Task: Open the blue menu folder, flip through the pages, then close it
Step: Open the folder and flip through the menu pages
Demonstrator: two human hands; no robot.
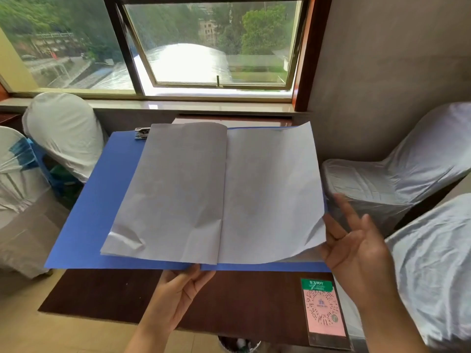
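The left hand (182, 289) reaches up toward twelve o'clock, palm up with fingers tucked away, while the right hand (356, 248) at three o'clock is spread, fingers loose.

Above the holding left hand (178, 294), the blue menu folder (84, 225) carries plain white pages (204, 189), over a dark brown table (127, 296).

Bare left hand (178, 296); bare right hand (356, 253); seemingly sleeveless forearms

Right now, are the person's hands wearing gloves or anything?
No gloves. Both the left hand and the right hand are bare, with no rings or watch that I can see. Both forearms are bare too; no sleeves show in the picture.
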